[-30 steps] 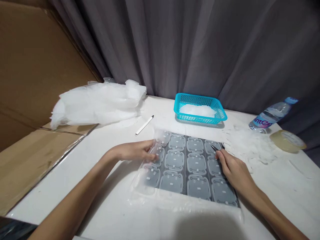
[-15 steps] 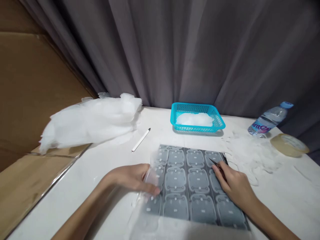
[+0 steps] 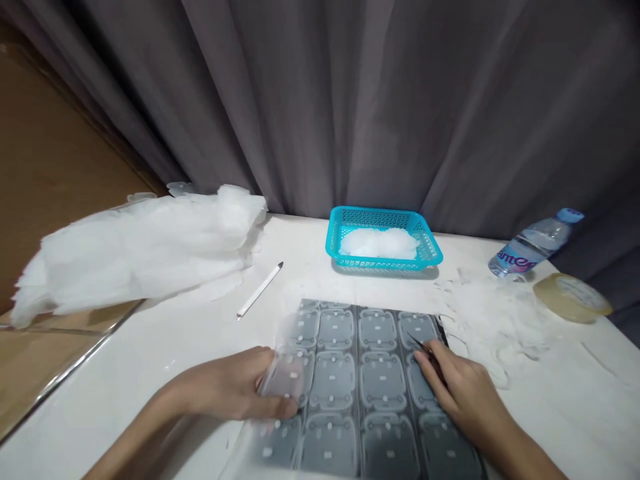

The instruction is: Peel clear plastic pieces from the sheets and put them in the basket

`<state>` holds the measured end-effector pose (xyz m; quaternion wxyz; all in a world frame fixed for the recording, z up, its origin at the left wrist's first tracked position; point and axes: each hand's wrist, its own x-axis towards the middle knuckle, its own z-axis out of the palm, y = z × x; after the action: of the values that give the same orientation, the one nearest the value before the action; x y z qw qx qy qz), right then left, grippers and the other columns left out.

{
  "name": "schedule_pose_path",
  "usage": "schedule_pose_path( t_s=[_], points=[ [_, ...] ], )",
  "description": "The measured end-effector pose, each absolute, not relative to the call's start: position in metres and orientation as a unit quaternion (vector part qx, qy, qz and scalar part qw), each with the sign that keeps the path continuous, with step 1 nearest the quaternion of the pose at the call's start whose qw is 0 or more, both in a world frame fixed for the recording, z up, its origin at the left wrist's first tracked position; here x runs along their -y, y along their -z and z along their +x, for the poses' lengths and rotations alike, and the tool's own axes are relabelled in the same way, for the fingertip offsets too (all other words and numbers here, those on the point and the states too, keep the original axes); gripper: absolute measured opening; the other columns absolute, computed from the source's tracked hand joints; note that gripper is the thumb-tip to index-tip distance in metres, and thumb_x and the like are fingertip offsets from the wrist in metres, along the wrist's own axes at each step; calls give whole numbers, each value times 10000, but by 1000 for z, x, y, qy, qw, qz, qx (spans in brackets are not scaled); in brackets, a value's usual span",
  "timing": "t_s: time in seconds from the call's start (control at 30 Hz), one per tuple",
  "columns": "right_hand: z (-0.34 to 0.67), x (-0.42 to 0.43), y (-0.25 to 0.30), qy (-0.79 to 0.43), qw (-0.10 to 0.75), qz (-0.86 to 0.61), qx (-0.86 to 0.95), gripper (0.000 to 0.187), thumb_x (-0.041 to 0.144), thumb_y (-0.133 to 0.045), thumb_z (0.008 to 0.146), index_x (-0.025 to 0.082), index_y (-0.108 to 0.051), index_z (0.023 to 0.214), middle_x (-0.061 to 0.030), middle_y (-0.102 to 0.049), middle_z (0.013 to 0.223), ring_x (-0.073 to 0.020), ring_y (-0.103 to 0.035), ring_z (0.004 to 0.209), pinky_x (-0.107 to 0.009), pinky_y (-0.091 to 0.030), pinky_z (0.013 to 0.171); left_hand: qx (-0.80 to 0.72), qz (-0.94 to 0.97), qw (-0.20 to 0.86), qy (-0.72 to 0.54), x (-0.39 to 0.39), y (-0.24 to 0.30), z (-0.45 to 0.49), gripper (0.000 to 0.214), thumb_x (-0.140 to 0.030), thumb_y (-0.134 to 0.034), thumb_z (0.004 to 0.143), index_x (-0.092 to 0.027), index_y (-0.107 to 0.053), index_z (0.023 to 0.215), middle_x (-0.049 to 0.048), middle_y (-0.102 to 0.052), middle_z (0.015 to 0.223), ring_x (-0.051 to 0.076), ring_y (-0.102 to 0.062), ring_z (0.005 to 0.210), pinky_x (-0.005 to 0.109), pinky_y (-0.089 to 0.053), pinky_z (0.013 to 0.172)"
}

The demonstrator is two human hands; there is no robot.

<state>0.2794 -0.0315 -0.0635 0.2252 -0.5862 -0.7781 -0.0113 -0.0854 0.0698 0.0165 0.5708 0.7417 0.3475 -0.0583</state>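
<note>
Sheet — in left hand, under right hand

The bottom edge cut off the grey, panelled rectangular sheet and the 2 bare forearms. Fingers of the bare left hand were partly hidden behind the sheet's blurred, translucent left margin. The bare right hand covered most of a slim, dark, pointed tool, perhaps tweezers. Markings on the round, yellowish tape roll were illegible.
</note>
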Motion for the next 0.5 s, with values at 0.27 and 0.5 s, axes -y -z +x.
schedule_pose_path(
  t_s=[0.27, 0.5],
  points=[
    [281, 32, 67, 48, 206, -596, 775, 345, 423, -298, 1126, 238, -475, 895, 16, -685, 685, -203, -732, 554, -283, -378, 483, -339, 734, 580, 100, -67, -33, -78, 400, -529, -674, 927, -191, -787, 745, 33, -706, 667, 168, -587, 598, 228, -416, 553],
    [275, 27, 66, 27, 166, -632, 756, 298, 404, -350, 1104, 236, -502, 910, -24, -738, 759, -247, -760, 648, -299, -362, 513, -327, 708, 620, 84, 1, -38, -104, 375, -486, -832, 787, -225, -802, 1054, 44, -766, 859, 222, -684, 740, 256, -513, 641]
  ],
)
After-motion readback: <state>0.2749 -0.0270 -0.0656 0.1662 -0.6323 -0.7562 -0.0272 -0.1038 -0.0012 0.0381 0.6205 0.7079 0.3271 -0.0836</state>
